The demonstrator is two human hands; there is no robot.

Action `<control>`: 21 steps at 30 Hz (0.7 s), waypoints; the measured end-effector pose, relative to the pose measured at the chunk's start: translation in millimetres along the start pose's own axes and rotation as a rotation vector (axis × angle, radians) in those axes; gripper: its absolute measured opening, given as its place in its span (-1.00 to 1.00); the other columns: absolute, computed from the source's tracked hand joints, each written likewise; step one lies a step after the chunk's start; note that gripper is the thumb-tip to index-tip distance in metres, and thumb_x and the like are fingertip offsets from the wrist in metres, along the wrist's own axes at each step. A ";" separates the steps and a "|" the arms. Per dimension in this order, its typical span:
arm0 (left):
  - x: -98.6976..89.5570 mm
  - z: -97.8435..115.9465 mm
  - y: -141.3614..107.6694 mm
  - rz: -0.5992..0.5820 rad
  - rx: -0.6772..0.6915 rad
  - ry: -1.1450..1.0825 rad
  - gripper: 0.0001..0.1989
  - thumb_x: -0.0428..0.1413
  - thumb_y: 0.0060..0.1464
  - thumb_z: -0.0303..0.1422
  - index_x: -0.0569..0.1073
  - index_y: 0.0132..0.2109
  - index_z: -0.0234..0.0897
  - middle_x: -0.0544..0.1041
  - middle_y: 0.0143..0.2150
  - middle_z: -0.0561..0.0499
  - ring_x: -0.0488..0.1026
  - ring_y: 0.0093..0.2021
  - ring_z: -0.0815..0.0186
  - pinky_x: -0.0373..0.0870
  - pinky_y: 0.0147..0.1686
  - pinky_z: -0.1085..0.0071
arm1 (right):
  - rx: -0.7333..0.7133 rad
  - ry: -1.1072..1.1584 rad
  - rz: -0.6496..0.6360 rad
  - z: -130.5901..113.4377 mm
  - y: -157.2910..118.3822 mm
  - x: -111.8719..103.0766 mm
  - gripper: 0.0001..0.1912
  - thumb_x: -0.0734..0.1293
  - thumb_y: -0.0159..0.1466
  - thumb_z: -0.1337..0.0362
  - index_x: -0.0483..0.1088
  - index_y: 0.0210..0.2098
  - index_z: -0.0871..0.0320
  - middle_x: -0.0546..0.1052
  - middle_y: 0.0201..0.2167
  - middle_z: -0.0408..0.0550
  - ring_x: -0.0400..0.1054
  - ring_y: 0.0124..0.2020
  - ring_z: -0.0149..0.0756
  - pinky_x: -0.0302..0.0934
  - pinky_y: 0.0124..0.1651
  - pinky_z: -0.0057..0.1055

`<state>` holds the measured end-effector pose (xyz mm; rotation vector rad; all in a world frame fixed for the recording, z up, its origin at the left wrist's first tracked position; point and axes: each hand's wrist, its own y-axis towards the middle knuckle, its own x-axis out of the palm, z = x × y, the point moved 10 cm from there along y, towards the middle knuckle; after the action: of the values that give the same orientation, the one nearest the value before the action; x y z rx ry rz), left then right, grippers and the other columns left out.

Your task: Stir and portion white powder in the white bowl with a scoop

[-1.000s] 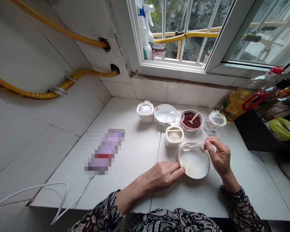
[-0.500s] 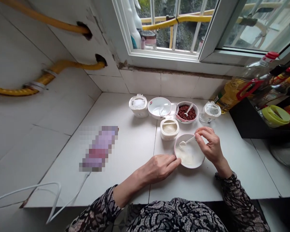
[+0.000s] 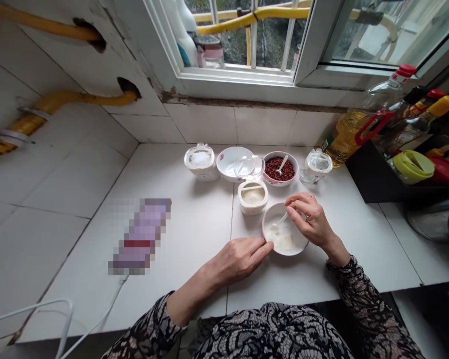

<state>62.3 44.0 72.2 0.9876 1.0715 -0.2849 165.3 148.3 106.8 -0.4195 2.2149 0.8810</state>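
Observation:
My right hand [image 3: 311,219] pinches the handle of a small white spoon [image 3: 282,220]. The spoon's tip dips into white powder [image 3: 282,240] lying in a white bowl [image 3: 298,245] with a pinkish rim. At the bowl's left edge, my left hand [image 3: 243,255] grips the rim between thumb and fingers. Just behind the bowl stands a small white jar [image 3: 253,197], lid up, with pale granules inside. A bowl of dark red grains [image 3: 280,169] with another white spoon [image 3: 282,164] in it sits farther back.
Along the back are a jar of white crystals [image 3: 200,162], a white bowl [image 3: 234,162] and a clear lidded jar [image 3: 316,166]. An oil bottle [image 3: 353,127] and a black condiment rack [image 3: 374,172] stand at the right. A blurred purple object [image 3: 142,234] with a white cable lies left.
The spoon has moved down from the bowl's upper part into the powder, my right hand lowering with it. My left hand stays at the rim. The camera view has shifted slightly.

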 end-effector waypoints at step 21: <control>1.5 -0.7 -1.4 -0.002 -0.007 -0.037 -0.78 -0.16 0.34 -0.55 0.34 -0.01 -0.39 0.50 -0.35 0.00 0.43 -0.46 0.41 0.41 -0.51 0.48 | 0.119 0.095 0.035 13.9 0.0 -6.6 -0.77 0.23 0.34 0.33 0.38 -0.46 0.11 0.56 -0.29 -0.03 0.42 -0.20 -0.23 0.23 -0.04 -0.21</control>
<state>61.7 44.1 70.1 0.9717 1.0398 -0.2998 176.8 158.3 104.3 -0.3737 2.3544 0.7571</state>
